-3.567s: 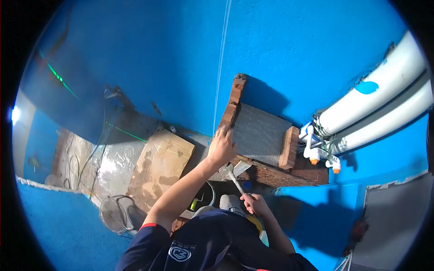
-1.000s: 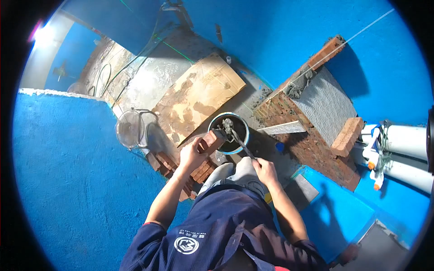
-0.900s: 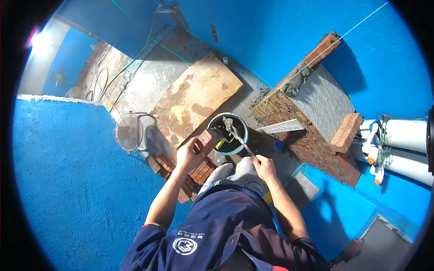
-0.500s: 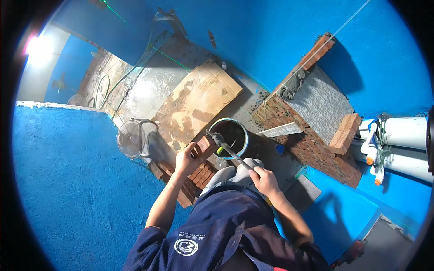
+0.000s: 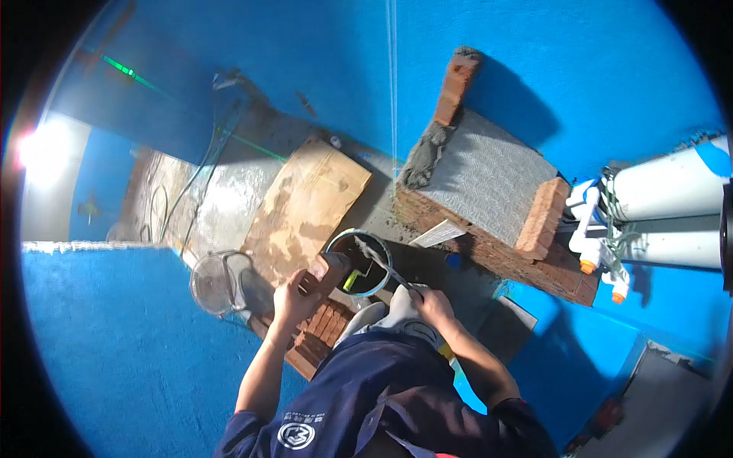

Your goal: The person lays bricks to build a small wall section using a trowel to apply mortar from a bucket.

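My left hand (image 5: 294, 301) is closed around a reddish brick (image 5: 330, 273), holding it by the near left rim of a round bucket (image 5: 388, 246). My right hand (image 5: 434, 307) grips the handle of a trowel (image 5: 391, 272). The trowel's blade end reaches over the dark inside of the bucket, with grey mortar on it. Brick and trowel are apart. Something yellow-green (image 5: 352, 279) shows inside the bucket's near side; its kind I cannot make out. Whether mortar coats the brick is hard to see.
Stacked bricks (image 5: 324, 328) lie left of my legs, beside a round fan (image 5: 217, 284). Beyond is a stained board (image 5: 305, 191). At right stands a low brick structure (image 5: 489, 256), with a patterned slab (image 5: 489, 172), mortar (image 5: 427, 156) and bricks on top. White pipes (image 5: 668, 183) adjoin it.
The trowel has come away from the brick's end and over the bucket. My left hand has drawn the brick slightly nearer and left. The view has turned, shifting the brick structure leftward.
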`<state>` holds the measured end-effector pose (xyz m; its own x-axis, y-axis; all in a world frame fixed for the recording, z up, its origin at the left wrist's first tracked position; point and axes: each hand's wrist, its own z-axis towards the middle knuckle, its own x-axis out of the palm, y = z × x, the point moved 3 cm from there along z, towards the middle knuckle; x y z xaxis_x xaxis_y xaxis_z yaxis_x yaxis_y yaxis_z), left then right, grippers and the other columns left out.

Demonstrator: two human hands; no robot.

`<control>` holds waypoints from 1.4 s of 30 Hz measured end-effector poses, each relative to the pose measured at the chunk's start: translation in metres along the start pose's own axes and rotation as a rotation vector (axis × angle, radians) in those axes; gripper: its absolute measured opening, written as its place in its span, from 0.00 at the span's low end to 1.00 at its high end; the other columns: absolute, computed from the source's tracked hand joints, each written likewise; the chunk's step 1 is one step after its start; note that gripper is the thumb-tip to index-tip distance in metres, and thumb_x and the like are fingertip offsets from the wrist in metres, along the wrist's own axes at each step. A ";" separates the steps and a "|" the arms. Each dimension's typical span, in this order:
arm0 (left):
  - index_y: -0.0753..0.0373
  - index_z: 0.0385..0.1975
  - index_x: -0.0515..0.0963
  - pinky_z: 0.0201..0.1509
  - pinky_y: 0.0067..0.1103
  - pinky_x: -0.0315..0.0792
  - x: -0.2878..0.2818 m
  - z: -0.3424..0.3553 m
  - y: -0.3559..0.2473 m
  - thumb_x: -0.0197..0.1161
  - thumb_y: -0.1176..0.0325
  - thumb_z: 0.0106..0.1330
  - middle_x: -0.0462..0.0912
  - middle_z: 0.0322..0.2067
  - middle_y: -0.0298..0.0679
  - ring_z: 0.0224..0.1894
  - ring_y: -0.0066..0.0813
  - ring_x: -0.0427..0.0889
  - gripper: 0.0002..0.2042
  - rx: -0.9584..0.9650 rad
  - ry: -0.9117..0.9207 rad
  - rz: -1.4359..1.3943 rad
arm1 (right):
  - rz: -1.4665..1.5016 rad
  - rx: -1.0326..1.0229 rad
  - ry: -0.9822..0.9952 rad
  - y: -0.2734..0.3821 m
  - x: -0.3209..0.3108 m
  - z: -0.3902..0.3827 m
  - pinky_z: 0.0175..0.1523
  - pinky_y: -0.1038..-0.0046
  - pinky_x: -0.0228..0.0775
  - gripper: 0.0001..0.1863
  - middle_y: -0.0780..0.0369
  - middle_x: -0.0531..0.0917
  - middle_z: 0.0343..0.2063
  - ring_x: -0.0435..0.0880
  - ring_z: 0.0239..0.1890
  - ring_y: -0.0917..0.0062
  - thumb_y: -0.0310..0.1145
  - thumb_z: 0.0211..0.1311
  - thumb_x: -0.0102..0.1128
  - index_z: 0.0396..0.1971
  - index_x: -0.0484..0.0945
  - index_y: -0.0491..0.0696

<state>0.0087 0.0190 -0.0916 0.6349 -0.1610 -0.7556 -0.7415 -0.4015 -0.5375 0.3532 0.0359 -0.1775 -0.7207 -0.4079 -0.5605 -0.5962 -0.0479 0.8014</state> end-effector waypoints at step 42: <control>0.71 0.49 0.58 0.39 0.39 0.79 0.060 0.242 -0.357 0.67 0.65 0.50 0.82 0.29 0.57 0.34 0.57 0.83 0.30 0.398 -0.088 0.471 | 0.254 0.510 -0.157 -0.083 -0.104 -0.100 0.28 0.66 0.66 0.25 0.53 0.75 0.16 0.79 0.21 0.64 0.53 0.65 0.51 0.25 0.77 0.43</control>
<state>0.2593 0.3703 -0.0359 0.2126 -0.1576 -0.9643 -0.9723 0.0637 -0.2248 0.5132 -0.0091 -0.1652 -0.8836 -0.2080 -0.4195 -0.4651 0.4939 0.7347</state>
